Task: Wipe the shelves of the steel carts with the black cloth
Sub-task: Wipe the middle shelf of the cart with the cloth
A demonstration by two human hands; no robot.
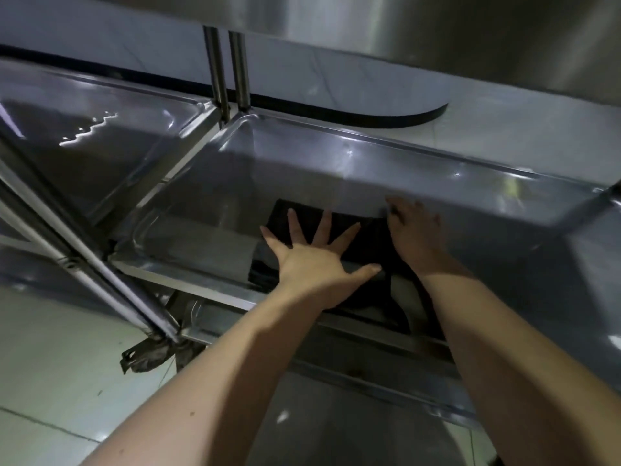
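The black cloth [366,237] lies spread flat on the steel shelf [201,210] of the right cart, near its front edge. My left hand [312,253] presses on the cloth with fingers spread wide and straight. My right hand [416,230] lies flat on the cloth's right part, its fingertips at the far right corner. Part of the cloth hangs over the shelf's front rim under my wrists.
A second steel cart shelf [100,136] stands to the left, its surface wet and shiny. Upright steel posts [228,68] rise between the two carts, and slanted bars [77,230] cross at the left. A lower shelf [336,381] and tiled floor [50,381] lie below.
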